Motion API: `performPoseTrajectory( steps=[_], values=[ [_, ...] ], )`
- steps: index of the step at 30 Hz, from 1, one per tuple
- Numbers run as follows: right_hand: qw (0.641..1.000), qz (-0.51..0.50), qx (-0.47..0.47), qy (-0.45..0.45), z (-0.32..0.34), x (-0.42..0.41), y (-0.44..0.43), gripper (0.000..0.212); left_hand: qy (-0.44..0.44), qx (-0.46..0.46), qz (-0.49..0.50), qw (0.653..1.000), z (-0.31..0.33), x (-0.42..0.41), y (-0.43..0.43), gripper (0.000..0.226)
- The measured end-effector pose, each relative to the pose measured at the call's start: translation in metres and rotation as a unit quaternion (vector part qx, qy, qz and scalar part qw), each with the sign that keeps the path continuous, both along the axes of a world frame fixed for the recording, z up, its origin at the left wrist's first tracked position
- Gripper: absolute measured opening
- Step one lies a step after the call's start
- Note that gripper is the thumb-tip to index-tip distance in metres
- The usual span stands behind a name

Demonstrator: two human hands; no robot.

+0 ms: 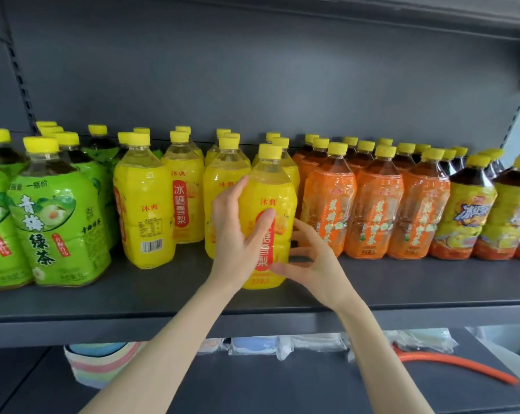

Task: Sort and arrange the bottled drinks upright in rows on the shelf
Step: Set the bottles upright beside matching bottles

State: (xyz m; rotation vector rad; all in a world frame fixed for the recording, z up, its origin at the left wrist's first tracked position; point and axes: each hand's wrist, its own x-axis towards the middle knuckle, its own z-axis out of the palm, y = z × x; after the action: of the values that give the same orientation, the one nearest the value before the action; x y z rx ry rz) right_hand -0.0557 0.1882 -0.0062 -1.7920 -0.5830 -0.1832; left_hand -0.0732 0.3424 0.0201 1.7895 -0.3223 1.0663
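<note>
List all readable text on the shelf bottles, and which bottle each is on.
"青梅绿茶": front green bottle.
"一瓶价": same bottle, top of label.
"沐典": rear yellow bottle.
"冰糖雪梨": same bottle, red strip.
"沐典": held yellow bottle; its red strip is partly covered by the left hand.
"沐典": barcode yellow bottle; its small print is unreadable.
Orange bottles and far-right bottles: lettering too blurred.

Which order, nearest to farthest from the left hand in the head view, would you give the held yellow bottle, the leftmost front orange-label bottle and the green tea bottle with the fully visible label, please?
1. yellow bottle: gripped by the left hand itself.
2. orange-label bottle: just to the right.
3. green tea bottle: far to the left.
</note>
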Motion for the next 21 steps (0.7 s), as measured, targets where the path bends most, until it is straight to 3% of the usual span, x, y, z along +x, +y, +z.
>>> performPoseTrajectory(
  steps=[7, 11, 21],
  values=[
    [0.988, -0.136, -0.032, -0.071, -0.006, 0.012, -0.004, 0.074, 0.049, 0.145, 0.058, 0.986, 0.011, 0.026, 0.002, 0.07],
    [0.965, -0.217, -0.096, -0.107, -0.004, 0.02, -0.002, 0.07, 0.062, 0.191, 0.117, 0.973, 0.019, 0.038, 0.004, 0.07],
    [0.94, -0.266, -0.172, -0.126, 0.0, 0.035, 0.008, 0.069, 0.035, 0.253, 0.211, 0.943, 0.017, 0.043, -0.004, 0.063]
  ],
)
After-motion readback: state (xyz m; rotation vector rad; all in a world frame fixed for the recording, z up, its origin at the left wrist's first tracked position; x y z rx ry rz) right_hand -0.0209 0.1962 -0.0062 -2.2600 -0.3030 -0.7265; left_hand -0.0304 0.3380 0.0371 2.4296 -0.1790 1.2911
